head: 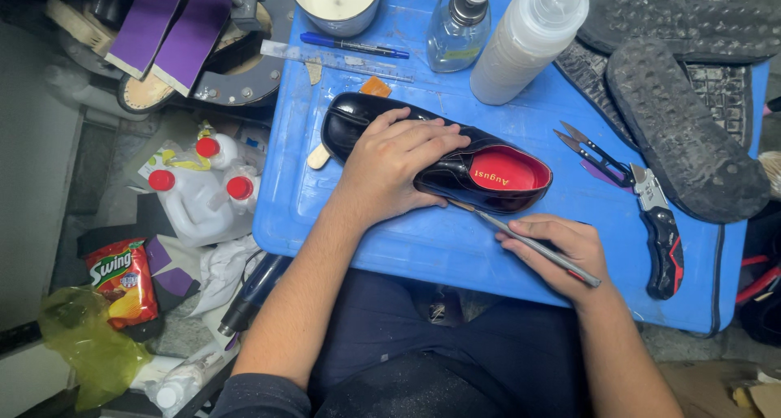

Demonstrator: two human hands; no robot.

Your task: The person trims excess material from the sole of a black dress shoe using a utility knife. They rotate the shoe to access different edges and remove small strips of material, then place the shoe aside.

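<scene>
A glossy black dress shoe [488, 161] with a red insole lies on its side on the blue plastic tray [407, 239]. My left hand [399, 161] presses down over the shoe's middle, fingers spread across the upper. My right hand [561, 251] grips a thin grey brush [533, 245] like a pen, its tip touching the shoe's lower edge near the sole.
On the tray: a folding utility knife [663, 239], small thread snips [594, 153], a white squeeze bottle [529, 39], a glass pump bottle [457, 27], a white cup [338, 3], a blue pen [354, 46], a clear ruler [338, 60]. Black rubber soles [683, 125] lie at right. White jugs [199, 194] stand on the floor at left.
</scene>
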